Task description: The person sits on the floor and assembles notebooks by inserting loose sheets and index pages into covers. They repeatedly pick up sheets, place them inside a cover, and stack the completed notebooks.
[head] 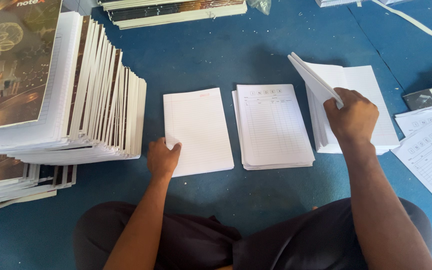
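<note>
Paper sheets [321,82] thin, floppy, light: right hand [352,117] pinches their lifted edge off the stack [363,107], left hand [162,157] grips the ruled sheet [198,130] by its corner.

Blue floor [236,55], white sheet [198,131] with thin lines, white table page [273,125] with a grid, white pile [361,100], dark trousers [201,245], brown-gold covers [11,60].

Narrow floor [236,55] strips betw ruled sheets [197,131], index stack [273,125] & right stack [361,107]. Tall notebook pile [91,90] walls left. Open floor beyond sheets, up to far notebooks [176,11].
</note>
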